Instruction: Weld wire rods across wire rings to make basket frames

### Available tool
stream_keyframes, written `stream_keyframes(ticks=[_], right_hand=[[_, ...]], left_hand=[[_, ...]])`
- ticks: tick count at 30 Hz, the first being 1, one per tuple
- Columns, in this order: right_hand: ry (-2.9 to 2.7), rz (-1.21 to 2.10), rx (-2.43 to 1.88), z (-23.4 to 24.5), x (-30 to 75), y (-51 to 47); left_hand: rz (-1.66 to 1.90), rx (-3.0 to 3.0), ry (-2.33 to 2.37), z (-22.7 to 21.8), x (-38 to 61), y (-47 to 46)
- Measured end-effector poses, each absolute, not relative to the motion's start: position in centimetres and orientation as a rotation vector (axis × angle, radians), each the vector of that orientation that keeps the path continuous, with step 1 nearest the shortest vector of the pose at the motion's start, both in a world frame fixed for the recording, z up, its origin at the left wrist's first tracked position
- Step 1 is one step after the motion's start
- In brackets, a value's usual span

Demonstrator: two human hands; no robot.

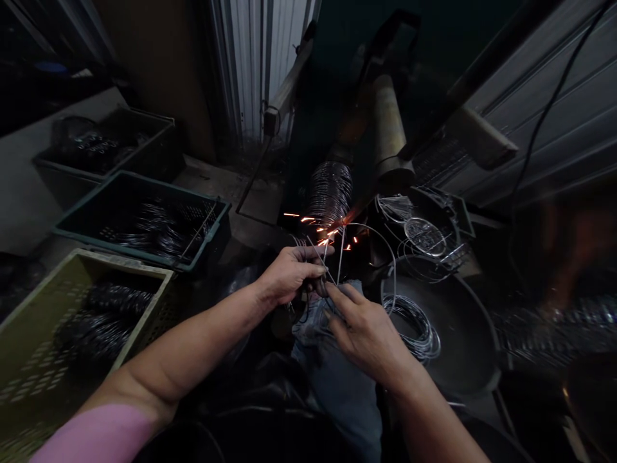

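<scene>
My left hand (289, 275) is closed around a bunch of thin wire rings (332, 257) held in front of me. My right hand (364, 328) pinches the same wires from below right, its fingers pressed together on them. The wire ends reach toward a stack of rings (330, 190) on a spindle of a machine, where orange sparks (321, 233) fly. A jeans-clad knee (332, 373) lies beneath both hands.
A round dark pan (463, 341) at right holds loose wire rings (417, 325). Behind it stands another tray with rings (424, 235). Three plastic crates with dark coiled parts stand at left: beige (29, 360), green (139, 222), black (103, 145). The machine's cylinder (388, 125) rises behind.
</scene>
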State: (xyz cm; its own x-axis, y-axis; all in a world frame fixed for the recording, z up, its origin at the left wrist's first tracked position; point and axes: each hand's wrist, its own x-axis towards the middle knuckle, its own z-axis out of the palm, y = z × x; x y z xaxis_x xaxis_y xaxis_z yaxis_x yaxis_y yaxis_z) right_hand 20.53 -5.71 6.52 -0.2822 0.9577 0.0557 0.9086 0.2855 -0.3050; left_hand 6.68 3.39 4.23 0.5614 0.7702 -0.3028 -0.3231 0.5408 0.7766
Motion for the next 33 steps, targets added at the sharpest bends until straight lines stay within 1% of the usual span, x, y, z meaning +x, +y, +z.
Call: stream_keyframes(ticks=[2, 4, 7, 10, 16, 22, 33], right_hand=[[-2.299, 0.319, -1.705, 6.4, 20.6, -5.8], [-2.303, 0.257, -1.663, 6.6, 20.7, -6.2], [-2.407, 0.158, -1.592, 7.4, 21.1, -7.3], [-2.506, 0.145, -1.588, 7.9, 21.5, -8.4], [-2.586, 0.060, -1.565, 6.2, 21.4, -8.3], [-2.641, 0.059, -1.489, 5.7, 21.1, -7.7], [-2.683, 0.051, -1.455, 5.9, 22.1, -6.7]], left_hand=[[0.717, 0.721, 0.688, 4.2, 6.7, 3.5], [0.711, 0.728, 0.679, 4.1, 6.6, 3.5], [0.694, 0.744, 0.697, 4.0, 5.8, 3.4], [0.701, 0.724, 0.758, 3.8, 4.4, 2.9], [0.754, 0.723, 0.842, 3.8, 0.8, 1.5], [0.746, 0.756, 0.900, 3.6, -0.6, 1.2], [0.736, 0.747, 0.861, 3.0, 0.0, 2.3]])
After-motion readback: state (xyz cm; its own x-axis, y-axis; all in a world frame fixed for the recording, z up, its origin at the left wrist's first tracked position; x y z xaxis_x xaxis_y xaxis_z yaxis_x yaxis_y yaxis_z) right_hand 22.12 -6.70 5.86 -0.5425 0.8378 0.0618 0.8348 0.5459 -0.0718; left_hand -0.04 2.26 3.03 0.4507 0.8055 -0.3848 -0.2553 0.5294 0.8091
